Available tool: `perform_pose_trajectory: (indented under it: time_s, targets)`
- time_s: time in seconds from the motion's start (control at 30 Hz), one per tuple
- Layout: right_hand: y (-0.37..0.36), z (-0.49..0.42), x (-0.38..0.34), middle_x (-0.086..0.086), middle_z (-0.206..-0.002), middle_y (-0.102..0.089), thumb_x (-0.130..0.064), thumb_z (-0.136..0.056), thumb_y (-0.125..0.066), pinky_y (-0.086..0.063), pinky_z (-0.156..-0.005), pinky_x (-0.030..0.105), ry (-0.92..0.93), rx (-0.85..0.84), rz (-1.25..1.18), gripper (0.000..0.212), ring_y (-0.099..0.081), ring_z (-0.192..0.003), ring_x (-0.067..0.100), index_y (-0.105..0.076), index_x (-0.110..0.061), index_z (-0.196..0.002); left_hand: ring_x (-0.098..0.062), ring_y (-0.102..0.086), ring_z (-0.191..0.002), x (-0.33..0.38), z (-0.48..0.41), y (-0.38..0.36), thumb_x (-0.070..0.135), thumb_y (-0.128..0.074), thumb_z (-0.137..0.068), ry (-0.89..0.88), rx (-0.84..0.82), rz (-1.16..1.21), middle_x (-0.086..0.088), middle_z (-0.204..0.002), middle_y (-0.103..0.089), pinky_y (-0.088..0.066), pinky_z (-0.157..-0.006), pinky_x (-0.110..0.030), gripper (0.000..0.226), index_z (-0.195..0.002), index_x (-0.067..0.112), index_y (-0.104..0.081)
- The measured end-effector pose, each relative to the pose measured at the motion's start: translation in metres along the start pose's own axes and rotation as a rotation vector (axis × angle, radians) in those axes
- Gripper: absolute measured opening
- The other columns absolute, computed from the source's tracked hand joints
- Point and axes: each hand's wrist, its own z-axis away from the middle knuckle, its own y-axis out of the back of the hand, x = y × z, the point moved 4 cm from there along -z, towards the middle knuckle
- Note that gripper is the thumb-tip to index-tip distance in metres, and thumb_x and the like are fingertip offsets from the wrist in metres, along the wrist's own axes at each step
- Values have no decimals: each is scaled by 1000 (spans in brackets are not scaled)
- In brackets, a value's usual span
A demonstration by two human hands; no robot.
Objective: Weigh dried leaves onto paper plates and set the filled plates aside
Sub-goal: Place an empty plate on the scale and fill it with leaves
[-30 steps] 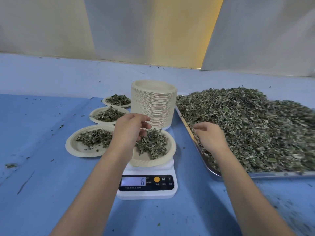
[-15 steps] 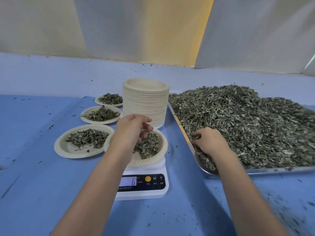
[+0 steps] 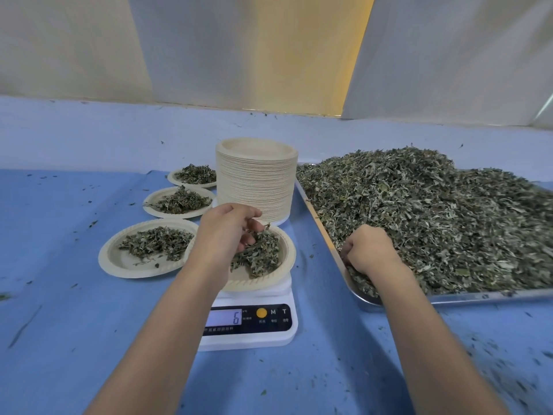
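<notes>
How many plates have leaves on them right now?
4. Three sit in a row left of the plate stack: near plate, middle plate, far plate. The fourth plate is on the scale, under the left hand. The stack may hide others.

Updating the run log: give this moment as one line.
left hand over plate on scale; right hand grips leaf pile; display 6

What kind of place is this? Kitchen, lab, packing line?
Probably a small herb or tea portioning bench: a bulk heap of dried leaves on a metal tray, a digital scale, and a tall stack of paper plates beside three filled plates.
</notes>
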Motion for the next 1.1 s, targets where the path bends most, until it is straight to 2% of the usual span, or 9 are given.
perform_pose_trajectory:
  time_s: [0.3,0.47,0.53,0.63,0.73,0.83,0.9,1.0,1.1]
  targets:
    - [22,-3,1,11,-98,-72,0,-87,-60,-47,-70,23,18,244,-171,22,-65,-87,26,-76,-13,-94,-6,-45,-41,0,-2,5,9,-51,-90,2,10,20,6,-52,-61,-33,-40,-15,15,-87,9,-66]
    - [36,1,-4,5,-84,-73,-6,-87,-63,-35,-47,13,93,344,-331,18,-47,-50,6,-77,-14,-94,-6,-45,-41,2,-5,11,9,-51,-89,0,20,43,6,-52,-61,-33,-42,-16,16,-86,9,-66]
    - [41,4,-10,0,-82,-72,-10,-86,-67,-35,-44,7,146,363,-410,14,-44,-48,-1,-77,-15,-93,-5,-45,-40,3,-7,15,10,-51,-90,0,45,59,7,-52,-60,-34,-41,-16,16,-85,10,-66]
    - [44,10,-24,-13,-74,-67,-15,-82,-72,-36,-51,-2,190,330,-581,10,-52,-58,-8,-77,-21,-88,-6,-44,-38,6,-9,21,11,-51,-90,12,77,98,8,-50,-59,-33,-40,-16,16,-83,10,-66]
    - [43,16,-44,-24,-71,-65,-18,-79,-75,-41,-60,-2,210,309,-758,11,-58,-65,-14,-76,-28,-83,-6,-44,-38,8,-12,29,11,-51,-90,21,84,133,7,-50,-59,-32,-41,-17,17,-81,11,-66]
    - [42,21,-73,-10,-80,-72,-15,-79,-75,-55,-84,27,272,252,-925,13,-68,-80,4,-76,-28,-82,-6,-44,-38,9,-13,37,11,-52,-90,8,95,124,7,-50,-59,-33,-39,-16,17,-80,11,-66]
    - [43,27,-95,-4,-83,-73,-14,-79,-75,-55,-88,38,338,233,-981,15,-69,-85,13,-75,-29,-80,-5,-43,-37,7,-14,44,11,-52,-89,6,109,136,7,-50,-59,-33,-37,-14,17,-80,11,-66]
    - [38,35,-121,-10,-78,-71,-13,-80,-74,-55,-85,31,432,240,-995,22,-68,-82,9,-70,-34,-75,-6,-42,-36,5,-16,50,11,-52,-89,22,142,141,7,-49,-59,-32,-36,-13,17,-81,11,-67]
    - [27,42,-136,-18,-73,-65,-12,-83,-71,-47,-72,11,477,229,-956,17,-61,-71,-7,-69,-29,-80,-6,-42,-34,5,-16,55,10,-51,-89,18,173,145,7,-48,-58,-31,-35,-12,17,-80,10,-66]
